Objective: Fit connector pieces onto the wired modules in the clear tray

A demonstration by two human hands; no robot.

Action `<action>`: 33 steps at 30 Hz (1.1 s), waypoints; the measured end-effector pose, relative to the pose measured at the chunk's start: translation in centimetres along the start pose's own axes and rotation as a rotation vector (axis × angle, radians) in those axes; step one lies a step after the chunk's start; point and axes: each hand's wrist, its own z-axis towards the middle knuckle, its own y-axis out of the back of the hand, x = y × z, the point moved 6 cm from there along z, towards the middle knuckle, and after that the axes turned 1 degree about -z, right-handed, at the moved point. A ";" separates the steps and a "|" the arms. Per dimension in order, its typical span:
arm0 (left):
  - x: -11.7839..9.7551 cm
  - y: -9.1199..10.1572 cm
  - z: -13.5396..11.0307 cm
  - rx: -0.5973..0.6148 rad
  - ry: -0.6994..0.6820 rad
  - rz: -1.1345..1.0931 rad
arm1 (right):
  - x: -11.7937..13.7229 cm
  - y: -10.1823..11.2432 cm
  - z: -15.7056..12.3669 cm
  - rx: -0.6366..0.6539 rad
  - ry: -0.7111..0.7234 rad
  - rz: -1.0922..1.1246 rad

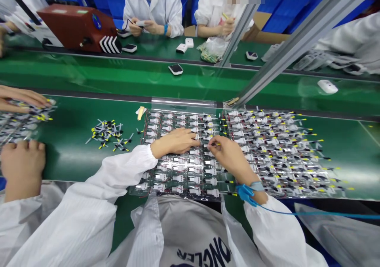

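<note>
In front of me lies a clear plastic tray [185, 171] with rows of small white components and thin red and black wires. Across its middle rests my left hand [178, 141], palm down with the fingers stretched out, touching the components. My right hand [224, 150], with a blue strap on its wrist, pinches a small black-ended part [216, 144] over the tray's right columns. Its exact kind is too small to make out. Some components along the right side carry grey strips with black and yellow ends. Left of the tray is a loose pile of these strips [107, 133].
A second tray [279, 152], full of parts with yellow tips, adjoins on the right. At the left, a co-worker's hands [23, 166] are at another tray. Beyond the bench edge, a green belt carries white devices [175, 69]; a metal post [267, 73] slants across.
</note>
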 end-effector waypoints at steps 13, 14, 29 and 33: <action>0.1 0.3 0.0 -0.056 -0.018 -0.089 | -1.2 -1.3 1.2 0.002 -0.071 0.177; 0.2 0.1 0.1 -0.049 -0.007 -0.117 | -1.2 -1.3 1.2 0.004 -0.085 0.213; 1.4 -0.5 -0.5 -0.115 0.157 -0.401 | 0.1 -2.0 1.7 0.001 -0.064 0.424; 1.2 -0.7 -0.2 -0.167 0.197 -0.427 | -0.1 -2.0 1.7 0.005 -0.068 0.436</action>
